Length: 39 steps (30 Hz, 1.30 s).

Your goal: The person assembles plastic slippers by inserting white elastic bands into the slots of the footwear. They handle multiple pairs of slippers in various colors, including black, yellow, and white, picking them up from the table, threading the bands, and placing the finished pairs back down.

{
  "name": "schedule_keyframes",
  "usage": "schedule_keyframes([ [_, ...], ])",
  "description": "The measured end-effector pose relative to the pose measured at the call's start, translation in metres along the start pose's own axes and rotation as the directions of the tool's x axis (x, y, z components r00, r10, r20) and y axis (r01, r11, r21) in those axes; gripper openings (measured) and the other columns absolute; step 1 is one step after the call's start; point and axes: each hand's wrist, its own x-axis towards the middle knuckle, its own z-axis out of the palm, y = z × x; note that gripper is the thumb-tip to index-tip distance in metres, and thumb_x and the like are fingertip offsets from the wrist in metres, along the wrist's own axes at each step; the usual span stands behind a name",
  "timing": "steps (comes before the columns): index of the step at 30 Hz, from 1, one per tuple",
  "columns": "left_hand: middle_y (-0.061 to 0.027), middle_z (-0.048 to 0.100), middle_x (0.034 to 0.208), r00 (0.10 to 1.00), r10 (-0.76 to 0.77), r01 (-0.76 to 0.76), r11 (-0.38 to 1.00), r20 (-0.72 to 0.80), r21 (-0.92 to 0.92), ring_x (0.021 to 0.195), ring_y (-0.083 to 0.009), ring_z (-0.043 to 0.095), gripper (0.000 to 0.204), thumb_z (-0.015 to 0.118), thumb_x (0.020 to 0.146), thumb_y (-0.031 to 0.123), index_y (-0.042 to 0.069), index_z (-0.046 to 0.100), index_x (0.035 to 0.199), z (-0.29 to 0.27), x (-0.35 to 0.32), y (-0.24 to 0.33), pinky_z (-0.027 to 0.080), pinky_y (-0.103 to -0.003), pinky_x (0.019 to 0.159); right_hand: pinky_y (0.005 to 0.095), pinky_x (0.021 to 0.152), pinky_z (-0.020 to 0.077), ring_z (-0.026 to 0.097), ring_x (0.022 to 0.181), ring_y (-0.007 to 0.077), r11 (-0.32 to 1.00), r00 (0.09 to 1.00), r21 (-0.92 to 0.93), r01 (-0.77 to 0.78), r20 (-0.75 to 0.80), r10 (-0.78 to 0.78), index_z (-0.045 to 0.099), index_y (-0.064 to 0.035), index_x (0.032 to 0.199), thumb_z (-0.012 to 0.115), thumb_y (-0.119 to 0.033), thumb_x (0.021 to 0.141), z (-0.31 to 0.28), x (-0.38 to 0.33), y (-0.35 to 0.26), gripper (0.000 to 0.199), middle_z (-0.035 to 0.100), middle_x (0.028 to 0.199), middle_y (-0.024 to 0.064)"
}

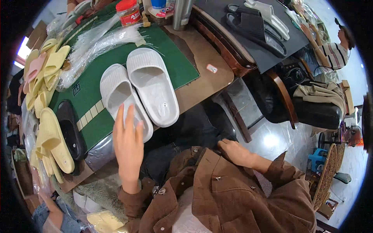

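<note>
A pair of light grey slide slippers lies side by side on a green mat (171, 54), toes pointing away from me. Over the heel of the left slipper (114, 81) is my left hand (129, 143), its fingers stretched out and apart. Its fingertips overlap the footbed; whether they touch it cannot be told. The right slipper (145, 62) has a small round white sticker on its heel, and no hand is on it. My right hand (235, 152) rests on my dark trousers at the lap, with its fingers mostly hidden beneath it.
Yellow slippers (56, 141) and a black slipper (72, 132) line the left edge. Clear plastic strips (97, 42), a red-lidded jar (128, 13) and a metal tumbler (182, 15) stand farther back. Black slippers (252, 25) lie on another table, near a black chair (318, 110) and a person (336, 54).
</note>
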Motion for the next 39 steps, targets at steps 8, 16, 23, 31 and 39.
schedule_keyframes([
  [8, -0.0283, 0.035, 0.141, 0.998, 0.004, 0.016, 0.941, -0.06, 0.337, 0.131, -0.0464, 0.034, 0.052, 0.057, 0.092, 0.029, 0.016, 0.044, 0.141, 0.071, 0.028, -0.004, 0.025, -0.062, 0.104, 0.0468, 0.071, 0.0517, 0.063, 0.083, 0.0395, 0.999, 0.999, 0.027, -0.04, 0.001, 0.04, 0.057, -0.0064, 0.118, 0.053, -0.013, 0.087, 0.015, -0.024, 0.0, 0.032, 0.059, 0.097, 0.0172],
  [16, -0.0226, 0.047, 0.125, 0.978, 0.109, -0.063, 0.967, -0.177, 0.246, 0.119, -0.0401, 0.045, 0.037, 0.062, 0.089, 0.021, 0.008, 0.059, 0.123, 0.037, 0.019, 0.025, 0.035, -0.052, 0.099, 0.0466, 0.065, 0.0522, 0.063, 0.079, 0.0385, 0.999, 0.988, -0.026, -0.037, 0.151, 0.041, 0.041, -0.019, 0.138, 0.052, -0.019, 0.089, 0.007, -0.031, -0.012, 0.05, 0.052, 0.105, 0.0161],
  [23, -0.0117, 0.061, 0.102, 0.932, 0.301, -0.185, 0.875, 0.203, -0.447, 0.092, -0.0306, 0.06, 0.021, 0.061, 0.087, 0.009, 0.004, 0.064, 0.107, 0.08, -0.029, 0.064, 0.048, -0.039, 0.08, 0.0356, 0.06, 0.049, 0.058, 0.069, 0.0242, 0.823, 0.868, -0.391, 0.412, -0.107, -0.485, 0.056, -0.0051, 0.116, 0.056, -0.023, 0.088, 0.03, 0.006, 0.024, 0.033, 0.055, 0.094, 0.0101],
  [31, -0.0166, 0.062, 0.106, 0.781, 0.46, -0.205, 0.828, 0.423, -0.522, 0.097, -0.0346, 0.059, 0.024, 0.053, 0.088, 0.004, -0.001, 0.062, 0.109, 0.156, -0.065, 0.04, 0.049, -0.042, 0.083, 0.0317, 0.063, 0.0457, 0.053, 0.075, 0.0178, 0.756, 0.786, -0.438, 0.486, -0.159, -0.597, 0.064, -0.0086, 0.1, 0.059, -0.019, 0.082, 0.026, 0.015, 0.025, 0.021, 0.051, 0.087, 0.004],
  [39, -0.0203, 0.061, 0.112, 0.754, 0.325, 0.06, 0.831, 0.571, -0.553, 0.107, -0.0368, 0.055, 0.029, 0.044, 0.089, 0.004, -0.006, 0.06, 0.111, 0.15, -0.067, 0.043, 0.043, -0.042, 0.094, 0.0301, 0.066, 0.0471, 0.054, 0.079, 0.017, 0.825, 0.83, -0.332, 0.457, -0.175, -0.53, 0.064, -0.0095, 0.105, 0.058, -0.017, 0.08, 0.023, 0.014, 0.016, 0.027, 0.052, 0.087, 0.0032],
])
